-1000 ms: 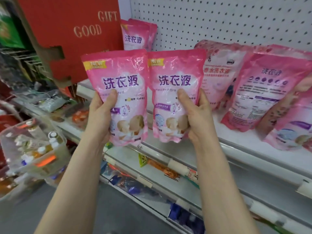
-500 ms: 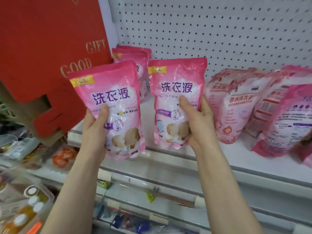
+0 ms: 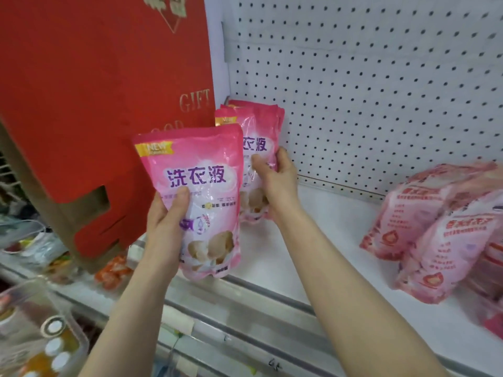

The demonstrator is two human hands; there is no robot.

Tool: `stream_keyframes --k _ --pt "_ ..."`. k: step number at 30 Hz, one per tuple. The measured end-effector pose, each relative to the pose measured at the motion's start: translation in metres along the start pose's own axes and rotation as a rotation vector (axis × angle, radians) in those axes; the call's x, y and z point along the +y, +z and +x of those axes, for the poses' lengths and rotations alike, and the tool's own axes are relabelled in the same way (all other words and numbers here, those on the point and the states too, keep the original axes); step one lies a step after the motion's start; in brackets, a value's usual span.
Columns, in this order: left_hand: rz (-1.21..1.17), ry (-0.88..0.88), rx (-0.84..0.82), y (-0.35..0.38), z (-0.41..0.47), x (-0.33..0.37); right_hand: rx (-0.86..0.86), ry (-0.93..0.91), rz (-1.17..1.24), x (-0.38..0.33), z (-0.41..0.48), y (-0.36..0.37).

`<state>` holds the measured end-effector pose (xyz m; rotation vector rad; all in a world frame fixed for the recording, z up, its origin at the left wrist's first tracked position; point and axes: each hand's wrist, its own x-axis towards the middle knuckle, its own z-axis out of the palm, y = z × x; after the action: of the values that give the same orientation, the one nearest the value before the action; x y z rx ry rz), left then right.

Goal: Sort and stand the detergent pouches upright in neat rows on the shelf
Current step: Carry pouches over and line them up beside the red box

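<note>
My left hand (image 3: 166, 227) grips a pink detergent pouch (image 3: 201, 191) upright over the shelf's front edge, thumb across its face. My right hand (image 3: 275, 183) holds a second pink pouch (image 3: 257, 140) deeper in, at the back left corner of the white shelf (image 3: 321, 240). That pouch stands pressed against other upright pink pouches (image 3: 261, 108) behind it, near the pegboard. The near pouch hides the left part of the second one.
A heap of slumped pink pouches (image 3: 435, 229) lies on the right of the shelf. A red gift box (image 3: 95, 104) stands at the left, beside the shelf. White pegboard (image 3: 381, 91) backs the shelf. Lower shelves hold bottles in a clear bin (image 3: 40, 338).
My right hand has carried its pouch back and left, up against the standing pouches in the corner. My left hand's pouch has shifted right, in front of it. The camera has moved closer.
</note>
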<state>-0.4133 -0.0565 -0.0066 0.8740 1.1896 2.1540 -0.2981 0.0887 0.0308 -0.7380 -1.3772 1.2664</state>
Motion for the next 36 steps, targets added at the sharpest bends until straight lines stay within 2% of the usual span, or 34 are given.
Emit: stream_keyframes --k 7,11,13,15,17,19,20,24,29,34,36 --pt "0.053 -0.023 -0.037 -0.022 0.016 0.0 -0.004 -0.02 -0.013 0.014 0.011 0.025" --pt "0.082 -0.029 -0.103 -0.025 0.02 -0.002 0.036 -0.069 -0.134 -0.01 0.015 0.016" --pt "0.1 -0.016 -0.157 -0.024 0.023 -0.002 0.08 -0.169 -0.18 -0.032 0.016 0.012" --pt "0.109 0.006 -0.211 -0.021 0.026 -0.002 0.132 -0.35 -0.231 -0.058 0.012 0.007" --pt "0.122 0.027 -0.26 -0.016 0.032 -0.001 -0.002 -0.485 -0.33 -0.081 0.001 0.007" --pt "0.13 0.041 -0.291 -0.008 0.039 -0.002 -0.22 -0.484 -0.54 -0.092 -0.009 0.01" --pt "0.139 0.052 -0.3 -0.003 0.043 -0.002 -0.268 -0.471 -0.641 -0.092 -0.01 0.012" --pt "0.254 0.082 -0.263 0.009 0.06 -0.007 -0.156 -0.463 -0.664 -0.081 -0.003 0.015" --pt "0.48 0.129 -0.086 0.014 0.055 -0.013 -0.074 -0.483 -0.726 -0.051 -0.003 0.02" --pt "0.65 0.096 -0.206 0.018 0.027 -0.029 -0.119 -0.523 -0.769 -0.057 0.003 0.02" --pt "0.609 0.069 -0.25 0.019 0.027 -0.031 -0.133 -0.512 -0.743 -0.062 0.008 0.018"
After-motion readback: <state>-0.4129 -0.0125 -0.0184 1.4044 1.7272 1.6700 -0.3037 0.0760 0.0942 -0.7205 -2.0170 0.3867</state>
